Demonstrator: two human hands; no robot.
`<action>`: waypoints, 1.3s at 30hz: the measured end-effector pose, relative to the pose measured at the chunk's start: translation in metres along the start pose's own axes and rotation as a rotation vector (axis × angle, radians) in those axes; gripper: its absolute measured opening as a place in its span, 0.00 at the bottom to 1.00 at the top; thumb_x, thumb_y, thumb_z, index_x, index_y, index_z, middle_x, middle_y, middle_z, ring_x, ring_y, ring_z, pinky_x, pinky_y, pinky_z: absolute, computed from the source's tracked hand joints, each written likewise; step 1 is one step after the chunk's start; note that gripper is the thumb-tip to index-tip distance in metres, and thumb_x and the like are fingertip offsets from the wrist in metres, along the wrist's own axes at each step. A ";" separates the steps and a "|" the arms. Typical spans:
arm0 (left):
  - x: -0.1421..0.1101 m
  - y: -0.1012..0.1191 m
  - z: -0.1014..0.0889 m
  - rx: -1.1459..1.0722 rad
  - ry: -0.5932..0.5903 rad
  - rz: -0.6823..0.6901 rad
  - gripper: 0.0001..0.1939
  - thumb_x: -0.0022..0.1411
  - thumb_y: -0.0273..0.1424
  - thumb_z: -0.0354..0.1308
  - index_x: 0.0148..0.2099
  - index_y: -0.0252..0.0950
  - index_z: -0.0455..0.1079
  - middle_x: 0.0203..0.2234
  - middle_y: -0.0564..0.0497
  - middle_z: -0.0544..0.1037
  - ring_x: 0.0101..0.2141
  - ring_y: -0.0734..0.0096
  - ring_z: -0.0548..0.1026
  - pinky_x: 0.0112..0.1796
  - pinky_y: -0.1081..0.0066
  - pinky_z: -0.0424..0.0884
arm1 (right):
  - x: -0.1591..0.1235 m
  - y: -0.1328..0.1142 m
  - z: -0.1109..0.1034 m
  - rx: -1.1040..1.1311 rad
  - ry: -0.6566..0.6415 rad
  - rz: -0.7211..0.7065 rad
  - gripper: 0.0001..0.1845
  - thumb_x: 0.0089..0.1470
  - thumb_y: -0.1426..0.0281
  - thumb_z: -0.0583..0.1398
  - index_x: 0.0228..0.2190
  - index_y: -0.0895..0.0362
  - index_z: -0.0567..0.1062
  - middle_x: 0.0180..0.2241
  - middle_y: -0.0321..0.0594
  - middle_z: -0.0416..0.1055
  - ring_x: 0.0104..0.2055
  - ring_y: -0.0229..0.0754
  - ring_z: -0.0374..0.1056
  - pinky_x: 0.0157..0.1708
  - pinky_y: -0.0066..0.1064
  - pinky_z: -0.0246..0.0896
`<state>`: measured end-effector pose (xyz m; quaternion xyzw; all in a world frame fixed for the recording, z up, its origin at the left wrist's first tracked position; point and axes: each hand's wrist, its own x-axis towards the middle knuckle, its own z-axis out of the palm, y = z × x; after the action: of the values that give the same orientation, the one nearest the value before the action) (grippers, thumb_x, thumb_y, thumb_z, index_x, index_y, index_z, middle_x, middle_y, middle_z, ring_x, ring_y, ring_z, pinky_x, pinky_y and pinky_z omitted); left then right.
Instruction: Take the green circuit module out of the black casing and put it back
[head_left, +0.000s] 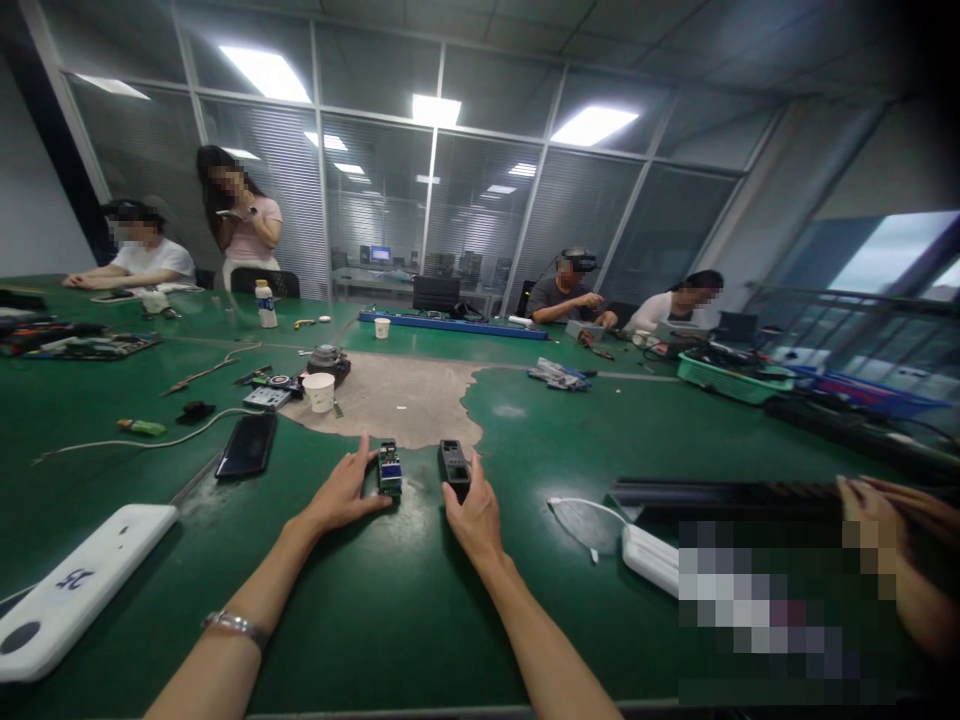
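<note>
A small electronic module with green circuit boards and a blue block [390,472] stands on the green table [420,620]. My left hand [345,492] is beside it, thumb and index finger spread wide. The thumb reaches the module's near end; whether it presses on it I cannot tell. Just to the right, my right hand [474,512] grips a black plastic housing [453,462] with openings in its face, thumb on the near left and fingers along the right side. A gap of bare table separates the module from the housing.
Left lie a black phone [247,444], a large white device marked 25 [90,590] and a cable. A paper cup [319,393] stands ahead. To the right are a white power bank [651,560], a long black bar [697,497] and another person's hand [874,515]. Several people are around the table.
</note>
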<state>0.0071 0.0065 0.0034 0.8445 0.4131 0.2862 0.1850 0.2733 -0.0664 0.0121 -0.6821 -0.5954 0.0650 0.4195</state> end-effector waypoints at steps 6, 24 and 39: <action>0.002 -0.010 0.005 0.053 0.033 -0.031 0.60 0.56 0.52 0.66 0.76 0.33 0.35 0.69 0.31 0.57 0.67 0.38 0.57 0.64 0.44 0.55 | 0.006 -0.021 -0.005 0.126 0.043 -0.018 0.42 0.59 0.60 0.59 0.67 0.68 0.57 0.57 0.60 0.71 0.58 0.55 0.70 0.57 0.44 0.64; 0.004 -0.035 0.020 0.046 0.053 -0.030 0.63 0.53 0.48 0.68 0.76 0.33 0.31 0.73 0.30 0.40 0.71 0.37 0.42 0.66 0.43 0.49 | 0.008 -0.115 0.031 -0.098 -0.202 -0.084 0.46 0.58 0.64 0.62 0.68 0.73 0.51 0.48 0.62 0.77 0.50 0.56 0.75 0.50 0.39 0.67; 0.003 -0.030 0.020 -0.022 0.126 0.089 0.67 0.54 0.36 0.66 0.73 0.36 0.13 0.71 0.29 0.47 0.68 0.35 0.55 0.63 0.40 0.56 | -0.005 -0.122 0.025 -0.354 -0.329 -0.085 0.49 0.58 0.64 0.61 0.69 0.73 0.45 0.44 0.62 0.77 0.49 0.59 0.74 0.47 0.44 0.66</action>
<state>0.0031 0.0255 -0.0273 0.8401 0.3830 0.3513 0.1552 0.1645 -0.0662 0.0736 -0.6995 -0.6860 0.0524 0.1934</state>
